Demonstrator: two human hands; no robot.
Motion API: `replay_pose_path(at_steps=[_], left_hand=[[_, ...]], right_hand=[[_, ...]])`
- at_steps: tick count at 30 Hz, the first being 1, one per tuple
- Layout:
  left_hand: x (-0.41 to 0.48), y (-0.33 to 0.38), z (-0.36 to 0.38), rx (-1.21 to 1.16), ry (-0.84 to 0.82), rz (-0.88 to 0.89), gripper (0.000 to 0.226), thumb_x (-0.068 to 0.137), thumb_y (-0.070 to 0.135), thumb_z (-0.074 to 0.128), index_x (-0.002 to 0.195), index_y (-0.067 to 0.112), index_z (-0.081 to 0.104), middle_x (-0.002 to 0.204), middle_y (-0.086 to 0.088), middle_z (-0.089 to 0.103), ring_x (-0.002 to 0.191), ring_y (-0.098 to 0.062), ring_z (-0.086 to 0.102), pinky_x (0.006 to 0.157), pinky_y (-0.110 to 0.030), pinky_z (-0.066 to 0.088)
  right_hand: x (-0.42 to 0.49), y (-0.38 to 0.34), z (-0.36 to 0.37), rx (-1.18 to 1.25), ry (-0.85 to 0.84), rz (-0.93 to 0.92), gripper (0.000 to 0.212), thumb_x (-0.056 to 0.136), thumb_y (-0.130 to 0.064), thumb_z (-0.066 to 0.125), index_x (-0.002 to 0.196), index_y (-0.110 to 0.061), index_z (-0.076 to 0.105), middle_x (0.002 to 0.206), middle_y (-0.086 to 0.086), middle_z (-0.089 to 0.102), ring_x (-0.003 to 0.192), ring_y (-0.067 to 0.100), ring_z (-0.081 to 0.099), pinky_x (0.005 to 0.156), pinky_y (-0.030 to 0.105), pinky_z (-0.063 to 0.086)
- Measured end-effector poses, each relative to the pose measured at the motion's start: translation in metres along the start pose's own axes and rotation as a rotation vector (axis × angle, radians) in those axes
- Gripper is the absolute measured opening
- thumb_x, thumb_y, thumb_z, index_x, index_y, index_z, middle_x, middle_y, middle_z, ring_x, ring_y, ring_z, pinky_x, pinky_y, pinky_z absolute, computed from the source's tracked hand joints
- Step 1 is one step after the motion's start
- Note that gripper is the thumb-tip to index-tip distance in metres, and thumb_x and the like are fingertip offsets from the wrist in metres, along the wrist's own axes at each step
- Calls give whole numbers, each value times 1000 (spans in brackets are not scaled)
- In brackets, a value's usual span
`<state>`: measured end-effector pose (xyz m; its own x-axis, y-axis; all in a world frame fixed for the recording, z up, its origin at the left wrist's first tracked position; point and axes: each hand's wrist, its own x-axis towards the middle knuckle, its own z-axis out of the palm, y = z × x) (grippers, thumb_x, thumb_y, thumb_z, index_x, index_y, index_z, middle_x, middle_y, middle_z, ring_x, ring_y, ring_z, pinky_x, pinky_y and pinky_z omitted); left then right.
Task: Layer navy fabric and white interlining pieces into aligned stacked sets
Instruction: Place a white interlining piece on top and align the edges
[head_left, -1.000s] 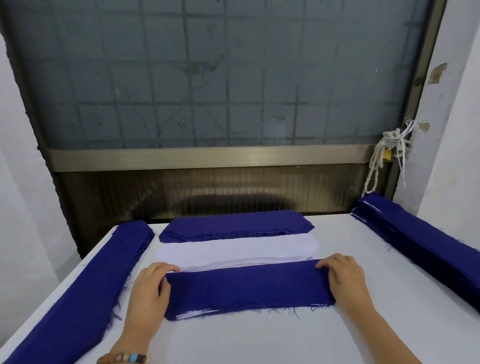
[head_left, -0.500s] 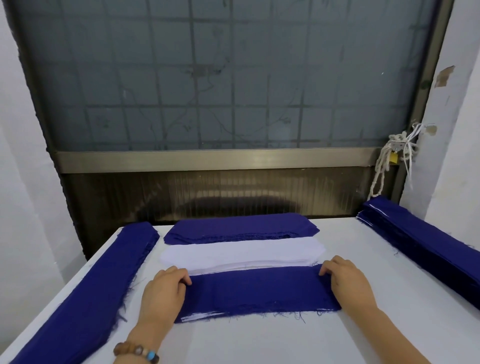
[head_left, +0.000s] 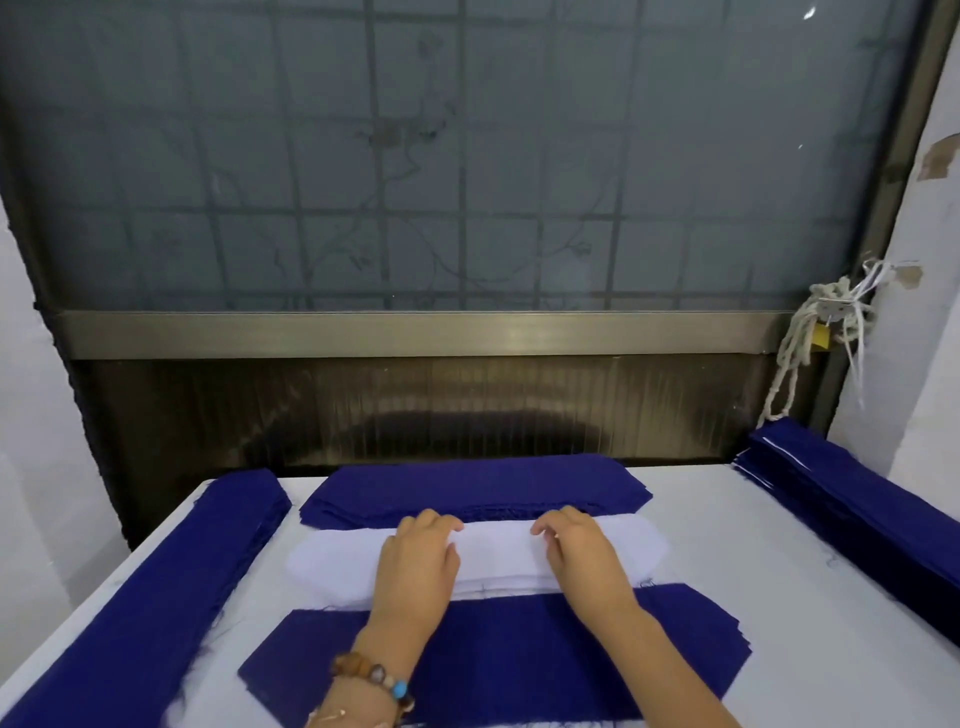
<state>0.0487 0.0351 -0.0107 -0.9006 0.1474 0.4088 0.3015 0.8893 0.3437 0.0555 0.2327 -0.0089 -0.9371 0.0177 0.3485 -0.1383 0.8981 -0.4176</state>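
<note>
A layered set topped with navy fabric (head_left: 519, 654) lies nearest me on the white table (head_left: 727, 540). Behind it sits the stack of white interlining pieces (head_left: 498, 556), and behind that a stack of navy pieces (head_left: 478, 486). My left hand (head_left: 415, 566) and my right hand (head_left: 582, 556) both rest on the white interlining, fingers bent with the tips at its far edge. Whether the fingertips pinch a piece is hidden. Both forearms cross over the near navy set.
A long navy stack (head_left: 156, 597) runs along the table's left edge and another long navy stack (head_left: 862, 514) along the right edge. A frosted window with a metal sill (head_left: 415, 332) stands behind the table. A knotted cord (head_left: 815, 332) hangs at the right.
Both hands left the ends of the near navy set and moved forward and inward onto the white interlining stack. The camera tilted closer over the table.
</note>
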Motion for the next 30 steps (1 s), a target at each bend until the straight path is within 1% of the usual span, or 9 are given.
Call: replay_pose_path(at_steps=[4, 8, 12, 16, 20, 23, 26, 30], left_hand=[[15, 14, 25, 54, -82, 27, 37, 101, 28, 40, 137, 35, 46, 133, 15, 48, 119, -8, 43, 97, -25, 37], [17, 11, 40, 93, -66, 23, 38, 103, 33, 36, 140, 37, 42, 136, 18, 44, 119, -7, 39, 96, -23, 34], [12, 9, 46, 93, -47, 14, 42, 105, 35, 30, 147, 35, 34, 153, 16, 31, 135, -6, 29, 107, -24, 25], [12, 8, 46, 88, -47, 9, 43, 105, 35, 27, 148, 35, 32, 154, 17, 31, 141, -3, 24, 111, -23, 18], [13, 7, 44, 83, -34, 22, 42, 105, 35, 29, 145, 38, 38, 151, 20, 36, 139, -1, 26, 108, -22, 19], [12, 8, 42, 79, -38, 31, 38, 104, 36, 32, 140, 39, 45, 147, 21, 41, 134, 0, 31, 104, -22, 21], [11, 8, 39, 83, -44, 43, 35, 103, 38, 35, 134, 41, 51, 138, 23, 48, 126, 2, 38, 98, -21, 22], [12, 7, 35, 87, -53, 34, 32, 101, 45, 36, 129, 45, 53, 127, 26, 54, 114, 2, 44, 96, -21, 25]], right_hand=[[14, -12, 27, 40, 2, -44, 25, 99, -16, 44, 116, -22, 61, 117, -6, 58, 106, 7, 50, 89, 17, 41], [20, -8, 42, 4, 39, -10, 24, 100, -26, 46, 119, -27, 60, 118, -10, 56, 106, 5, 49, 88, 16, 43], [21, -3, 50, -26, 41, -3, 30, 100, -27, 45, 128, -28, 56, 125, -9, 51, 111, 5, 46, 92, 15, 40], [20, 0, 54, -57, 42, -5, 35, 101, -30, 44, 135, -29, 51, 130, -9, 45, 116, 5, 42, 97, 15, 35], [22, 0, 55, -80, 45, -20, 35, 101, -31, 42, 135, -31, 50, 131, -11, 45, 116, 5, 41, 97, 14, 33], [22, 0, 55, -99, 43, -18, 35, 101, -31, 41, 135, -32, 50, 132, -10, 44, 117, 5, 40, 98, 15, 33], [22, 0, 55, -103, 42, -20, 34, 101, -32, 41, 134, -33, 50, 132, -11, 44, 116, 5, 40, 97, 15, 33], [21, 1, 55, -99, 41, -48, 35, 102, -30, 38, 134, -34, 49, 134, -15, 44, 118, 5, 39, 98, 15, 33]])
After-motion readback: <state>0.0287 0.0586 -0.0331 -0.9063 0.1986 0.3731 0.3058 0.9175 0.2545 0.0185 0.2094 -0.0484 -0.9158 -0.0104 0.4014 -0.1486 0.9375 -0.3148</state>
